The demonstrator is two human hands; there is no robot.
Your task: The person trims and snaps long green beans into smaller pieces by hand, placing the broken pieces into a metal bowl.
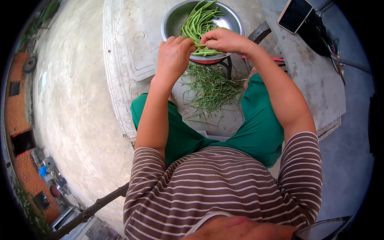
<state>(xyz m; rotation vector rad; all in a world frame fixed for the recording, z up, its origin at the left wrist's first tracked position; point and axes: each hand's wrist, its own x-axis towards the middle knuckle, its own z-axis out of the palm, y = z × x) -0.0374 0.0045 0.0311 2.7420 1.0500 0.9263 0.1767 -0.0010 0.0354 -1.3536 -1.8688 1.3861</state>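
Long green beans (199, 25) lie heaped in a metal basin (237, 15). Over the basin's near rim, my left hand (173, 56) is closed in a pinch, its back toward me. A short stretch of green bean (199, 45) shows between my two hands, with its ends at my fingertips. My right hand (227, 41) comes in from the other side, thumb and forefinger pinched on the same bean. The fingertips of my left hand are partly hidden behind the hand itself.
Below the basin, a pile of trimmed green bits (210, 86) lies on the concrete between my knees. The basin rests on a dark-legged stand (228, 68). A phone (295, 16) and a black bag (316, 38) lie on the slab to the right.
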